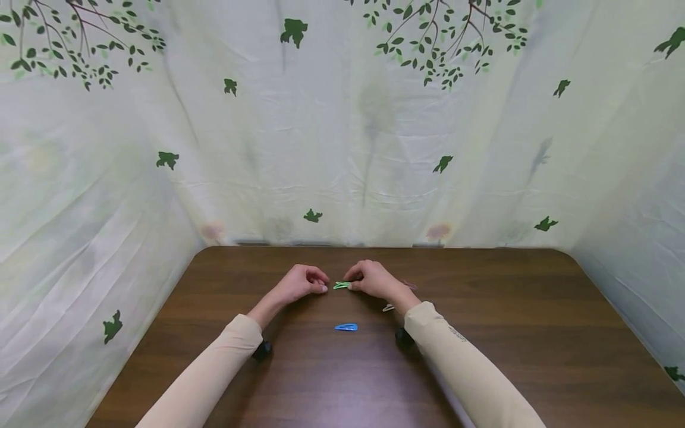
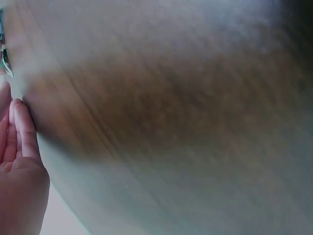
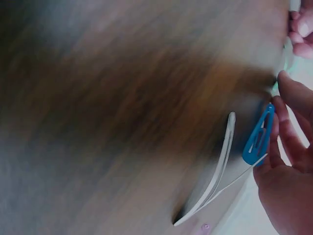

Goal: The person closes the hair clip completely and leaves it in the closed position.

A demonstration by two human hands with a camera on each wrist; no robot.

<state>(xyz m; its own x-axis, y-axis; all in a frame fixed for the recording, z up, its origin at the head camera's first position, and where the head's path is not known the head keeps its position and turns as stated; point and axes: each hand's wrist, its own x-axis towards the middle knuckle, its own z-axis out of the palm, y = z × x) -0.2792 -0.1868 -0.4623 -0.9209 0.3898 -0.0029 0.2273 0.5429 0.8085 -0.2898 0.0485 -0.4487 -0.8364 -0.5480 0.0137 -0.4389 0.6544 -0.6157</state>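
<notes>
My right hand point(image 1: 374, 279) pinches a green hair clip point(image 1: 341, 285), its arms spread apart, between thumb and fingertips above the table. To the left of the clip is my left hand point(image 1: 299, 284), fingers loosely bent, nothing visible in them. In the left wrist view a narrow strip of that hand point(image 2: 22, 161) shows at the edge. Beside the right hand's fingers, the right wrist view has a blue snap clip point(image 3: 254, 152) and a white open clip point(image 3: 215, 181). Another blue snap clip point(image 1: 346, 327) lies on the table nearer to me, between the forearms.
The brown wooden table point(image 1: 508, 333) reaches back to a pale curtain point(image 1: 342, 119) printed with leaves and birds. A pinkish clip point(image 1: 409, 285) lies behind the right wrist, partly hidden. Dark wrist cameras sit under both cuffs.
</notes>
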